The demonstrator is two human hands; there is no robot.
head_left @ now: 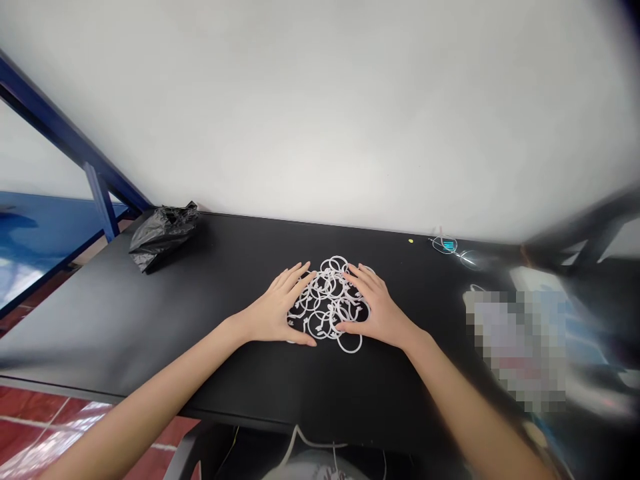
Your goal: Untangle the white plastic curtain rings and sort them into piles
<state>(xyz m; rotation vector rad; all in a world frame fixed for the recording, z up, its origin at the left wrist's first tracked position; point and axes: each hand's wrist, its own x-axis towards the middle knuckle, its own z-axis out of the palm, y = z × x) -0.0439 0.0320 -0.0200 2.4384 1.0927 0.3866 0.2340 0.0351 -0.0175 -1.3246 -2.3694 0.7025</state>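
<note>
A pile of several white plastic rings (327,300) lies in the middle of a black table (200,313). My left hand (277,310) rests flat on the left edge of the pile, fingers stretched out and spread. My right hand (377,307) lies flat on the right side of the pile, fingers also extended over the rings. Neither hand grips anything. One ring (349,343) sticks out at the near side, just under my right thumb.
A crumpled black plastic bag (163,233) sits at the table's far left corner. Small clear items (447,245) lie at the far right by the white wall. A blue metal frame (95,180) stands to the left. The right side is blurred.
</note>
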